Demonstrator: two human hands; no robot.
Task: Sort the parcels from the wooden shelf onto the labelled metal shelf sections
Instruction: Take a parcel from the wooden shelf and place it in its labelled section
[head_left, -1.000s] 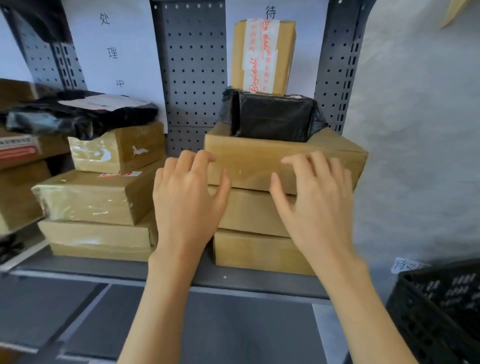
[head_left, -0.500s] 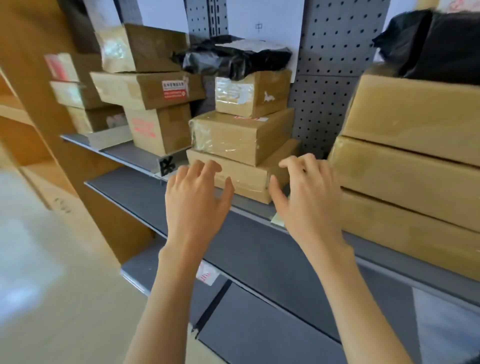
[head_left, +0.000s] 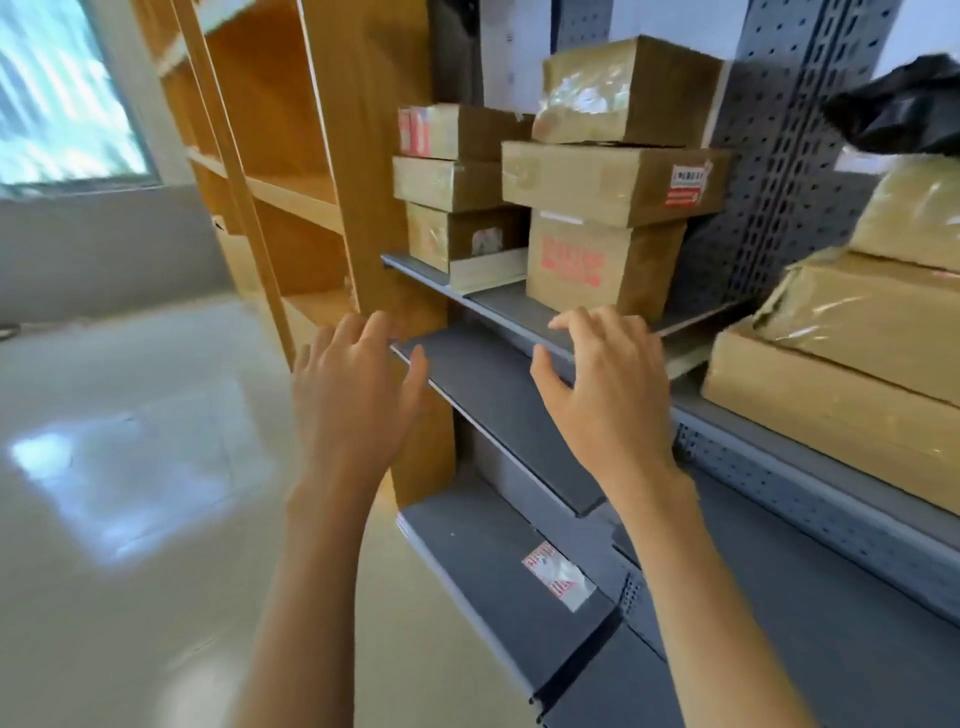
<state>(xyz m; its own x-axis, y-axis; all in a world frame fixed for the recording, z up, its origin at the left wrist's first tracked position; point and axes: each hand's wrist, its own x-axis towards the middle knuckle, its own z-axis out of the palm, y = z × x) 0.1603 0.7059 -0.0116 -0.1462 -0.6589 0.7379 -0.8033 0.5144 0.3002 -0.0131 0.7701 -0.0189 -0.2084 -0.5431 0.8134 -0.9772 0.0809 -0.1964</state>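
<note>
The parcels are sitting in stacks on the grey metal shelf (head_left: 498, 306): at about one o'clock from my hands a tall carton with red print (head_left: 597, 265) is carrying a flat carton with a red-and-white label (head_left: 613, 182) and a tape-wrapped box (head_left: 623, 93), and just at its nine o'clock a smaller stack of cartons (head_left: 457, 208) is standing. More tape-wrapped parcels (head_left: 852, 353) are lying at three o'clock under a black bag (head_left: 904, 109). I am holding my left hand (head_left: 353, 405) and right hand (head_left: 608, 395) out, fingers loosely spread, gripping nothing. The wooden shelf (head_left: 291, 171) is standing at eleven o'clock, its visible boards bare.
</note>
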